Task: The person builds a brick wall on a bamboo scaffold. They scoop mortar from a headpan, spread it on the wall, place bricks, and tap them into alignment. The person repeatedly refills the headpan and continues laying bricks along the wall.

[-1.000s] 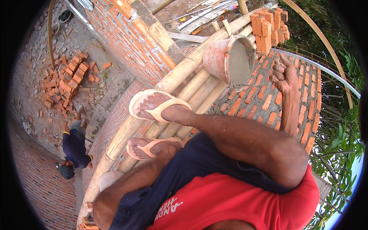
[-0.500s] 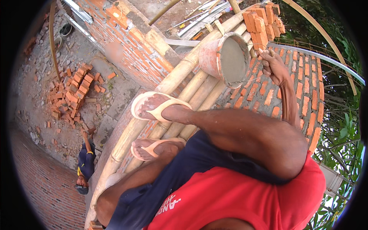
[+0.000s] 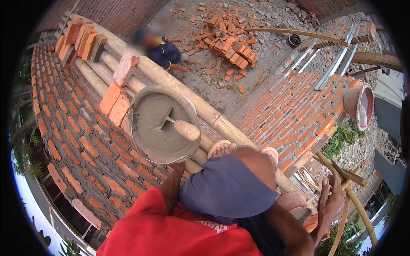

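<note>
A round bucket of grey mortar [image 3: 149, 143] stands in front of me between the brick wall and the bamboo poles. Lying in the mortar is a trowel, its wooden handle [image 3: 187, 130] pointing toward the bucket's right rim. My left forearm [image 3: 173, 181] reaches to the bucket's near side, and the hand itself is hidden behind the bucket and my knee. Out to the right, my right hand [image 3: 329, 199] is raised with fingers stretched and nothing in it. Beside it, partly behind my leg, sits a second reddish bucket [image 3: 292, 200].
Loose bricks [image 3: 119, 104] stand on the poles beyond the bucket, with more bricks [image 3: 79, 40] farther left. Bamboo poles [image 3: 171, 91] run past my feet. Below are a co-worker [image 3: 164, 53] and a brick pile [image 3: 230, 45]. A third bucket [image 3: 358, 106] rests on the right-hand wall.
My view has swung left, bringing the mortar bucket with the trowel before me. My right hand has left the wire handle of the second bucket, and its fingers have straightened.
</note>
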Demonstrator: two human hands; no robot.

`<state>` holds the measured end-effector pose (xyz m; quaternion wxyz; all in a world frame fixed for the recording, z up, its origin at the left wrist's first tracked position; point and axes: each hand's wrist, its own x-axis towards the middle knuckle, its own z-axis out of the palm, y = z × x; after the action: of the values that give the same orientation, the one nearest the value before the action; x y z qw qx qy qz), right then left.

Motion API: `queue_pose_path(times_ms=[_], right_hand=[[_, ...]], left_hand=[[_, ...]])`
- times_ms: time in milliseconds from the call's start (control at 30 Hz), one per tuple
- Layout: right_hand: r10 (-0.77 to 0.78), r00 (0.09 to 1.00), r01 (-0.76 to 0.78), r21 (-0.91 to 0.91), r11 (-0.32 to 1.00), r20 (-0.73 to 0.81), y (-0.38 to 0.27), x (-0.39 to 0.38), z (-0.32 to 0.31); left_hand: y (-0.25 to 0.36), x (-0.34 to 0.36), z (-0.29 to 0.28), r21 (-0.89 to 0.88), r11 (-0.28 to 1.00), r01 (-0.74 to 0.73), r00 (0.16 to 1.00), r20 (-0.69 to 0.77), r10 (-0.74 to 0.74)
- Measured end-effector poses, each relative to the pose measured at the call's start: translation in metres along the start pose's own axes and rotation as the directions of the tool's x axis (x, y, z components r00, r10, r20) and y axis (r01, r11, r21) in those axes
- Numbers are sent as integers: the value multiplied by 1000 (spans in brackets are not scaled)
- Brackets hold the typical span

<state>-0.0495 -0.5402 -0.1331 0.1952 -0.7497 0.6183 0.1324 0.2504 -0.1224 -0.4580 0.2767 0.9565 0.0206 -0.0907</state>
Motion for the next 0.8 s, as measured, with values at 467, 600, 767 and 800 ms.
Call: queue_pose_path(times_ms=[467,600,767,800], right_hand=[[-523,-121,982,26,-186,844,-411,21,87],[-513,-263,834,-74,-546,817,-408,17,126],[-647,-210,804,-248,-541,733,-400,26,127],[-677,-130,807,-319,-496,724,-402,26,129]], left_hand=[[27,-14,14,-38,942,332,939,-84,-334],[27,-12,14,-77,951,299,941,-145,-307],[28,-10,13,-107,940,324,933,-132,-336],[28,-11,13,-124,938,324,933,-123,-338]])
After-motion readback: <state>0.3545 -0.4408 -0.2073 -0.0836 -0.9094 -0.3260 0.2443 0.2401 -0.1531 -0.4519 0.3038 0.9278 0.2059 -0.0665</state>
